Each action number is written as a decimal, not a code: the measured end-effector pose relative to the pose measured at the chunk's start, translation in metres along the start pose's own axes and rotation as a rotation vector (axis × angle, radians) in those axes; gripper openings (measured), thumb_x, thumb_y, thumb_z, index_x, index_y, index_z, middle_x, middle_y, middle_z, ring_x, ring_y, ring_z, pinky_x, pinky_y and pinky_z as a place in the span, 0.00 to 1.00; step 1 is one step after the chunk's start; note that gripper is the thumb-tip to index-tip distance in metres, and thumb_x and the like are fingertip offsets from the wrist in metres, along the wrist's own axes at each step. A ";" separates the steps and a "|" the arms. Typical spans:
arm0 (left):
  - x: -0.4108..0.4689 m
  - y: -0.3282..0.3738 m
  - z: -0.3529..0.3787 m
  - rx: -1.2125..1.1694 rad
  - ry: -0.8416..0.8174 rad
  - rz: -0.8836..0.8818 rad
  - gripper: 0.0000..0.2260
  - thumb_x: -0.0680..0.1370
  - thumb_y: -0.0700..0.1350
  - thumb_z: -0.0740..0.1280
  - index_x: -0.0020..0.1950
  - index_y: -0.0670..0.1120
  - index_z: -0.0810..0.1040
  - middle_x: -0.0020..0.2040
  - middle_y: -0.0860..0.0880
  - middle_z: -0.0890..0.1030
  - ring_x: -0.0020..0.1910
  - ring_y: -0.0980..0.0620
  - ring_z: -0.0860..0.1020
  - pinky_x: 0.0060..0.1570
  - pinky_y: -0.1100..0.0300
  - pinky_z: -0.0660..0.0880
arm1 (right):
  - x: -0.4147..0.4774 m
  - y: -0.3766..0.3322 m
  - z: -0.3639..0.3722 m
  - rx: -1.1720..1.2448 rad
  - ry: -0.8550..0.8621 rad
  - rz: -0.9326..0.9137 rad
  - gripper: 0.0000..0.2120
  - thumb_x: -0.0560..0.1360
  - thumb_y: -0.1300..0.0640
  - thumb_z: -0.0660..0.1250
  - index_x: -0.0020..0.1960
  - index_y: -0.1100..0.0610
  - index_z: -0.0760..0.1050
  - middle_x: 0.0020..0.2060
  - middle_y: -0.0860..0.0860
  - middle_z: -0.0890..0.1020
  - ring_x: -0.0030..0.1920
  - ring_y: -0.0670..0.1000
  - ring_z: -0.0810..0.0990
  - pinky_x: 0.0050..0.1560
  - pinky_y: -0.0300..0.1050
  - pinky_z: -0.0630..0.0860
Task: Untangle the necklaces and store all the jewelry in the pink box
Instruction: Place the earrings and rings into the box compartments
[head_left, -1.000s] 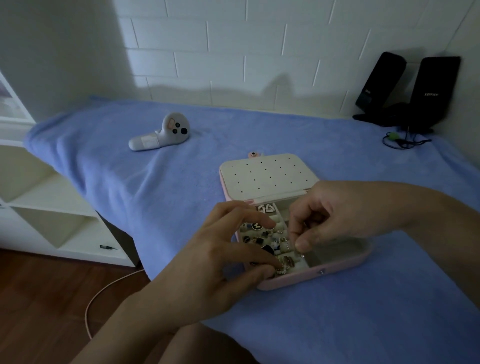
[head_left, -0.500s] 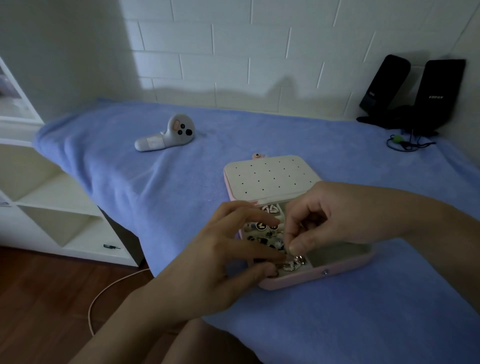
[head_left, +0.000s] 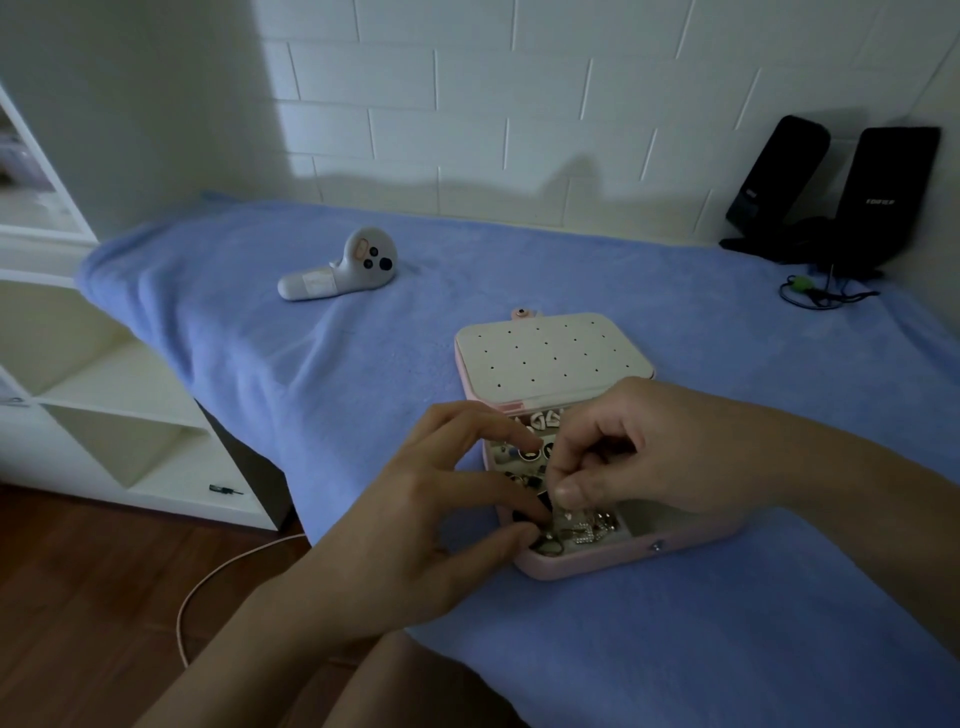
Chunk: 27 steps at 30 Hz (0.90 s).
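Jewelry (head_left: 589, 530) lies in the open pink box (head_left: 623, 555). Our left grip (head_left: 415, 525) pinches a piece (head_left: 549, 543) at its front corner, likely to steady it; our right grip (head_left: 639, 452) curls above, holding what, we cannot tell.

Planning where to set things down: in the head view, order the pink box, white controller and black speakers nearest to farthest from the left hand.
1. pink box, right at the left hand, which pinches jewelry inside it.
2. white controller, back left.
3. black speakers, far back right by the wall.
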<state>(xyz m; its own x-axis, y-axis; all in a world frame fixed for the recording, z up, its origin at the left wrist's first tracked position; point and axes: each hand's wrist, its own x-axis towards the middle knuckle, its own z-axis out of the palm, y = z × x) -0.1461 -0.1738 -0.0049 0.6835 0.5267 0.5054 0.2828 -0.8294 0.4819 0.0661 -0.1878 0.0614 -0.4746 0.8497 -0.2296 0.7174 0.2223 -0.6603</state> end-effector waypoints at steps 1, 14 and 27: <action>0.000 0.000 0.000 -0.001 -0.001 0.001 0.05 0.75 0.49 0.68 0.48 0.53 0.83 0.61 0.53 0.74 0.64 0.49 0.70 0.62 0.62 0.66 | 0.000 0.000 -0.001 0.010 -0.008 -0.006 0.02 0.72 0.49 0.71 0.40 0.44 0.81 0.33 0.43 0.80 0.34 0.41 0.75 0.43 0.43 0.73; -0.003 -0.001 -0.001 -0.004 0.025 -0.003 0.07 0.75 0.50 0.68 0.47 0.51 0.84 0.60 0.53 0.75 0.63 0.50 0.70 0.62 0.62 0.66 | 0.000 -0.002 0.002 -0.169 -0.062 0.019 0.01 0.71 0.46 0.70 0.41 0.42 0.80 0.39 0.45 0.82 0.39 0.44 0.77 0.49 0.54 0.76; -0.007 -0.002 -0.003 -0.052 0.030 -0.079 0.05 0.74 0.51 0.69 0.46 0.54 0.82 0.60 0.58 0.74 0.63 0.52 0.71 0.60 0.67 0.66 | -0.003 -0.004 0.002 -0.215 -0.058 0.031 0.01 0.70 0.43 0.70 0.42 0.39 0.79 0.37 0.43 0.80 0.36 0.40 0.75 0.47 0.50 0.76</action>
<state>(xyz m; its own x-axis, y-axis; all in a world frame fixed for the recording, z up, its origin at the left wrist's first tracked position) -0.1534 -0.1751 -0.0072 0.6399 0.5961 0.4850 0.2995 -0.7747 0.5569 0.0630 -0.1921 0.0632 -0.4744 0.8303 -0.2925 0.8215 0.2982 -0.4860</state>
